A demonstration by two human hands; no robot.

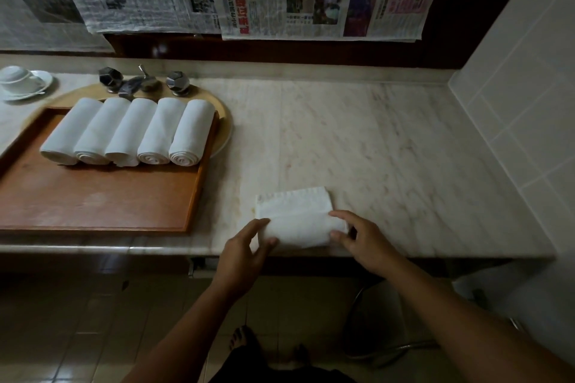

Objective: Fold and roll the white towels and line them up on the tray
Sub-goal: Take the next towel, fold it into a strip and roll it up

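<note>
Towel (295, 214) number 6 lies half-rolled at the near edge of the tabletop (389, 140), right of the tray (93, 196) where 5 rolled towels (127, 130) sit in a row. Left hand (245, 246) and right hand (357, 239) each grip an end of the roll. Uneven pressure could skew it or let it slip off the edge. Dim light blurs the fingertips.
</note>
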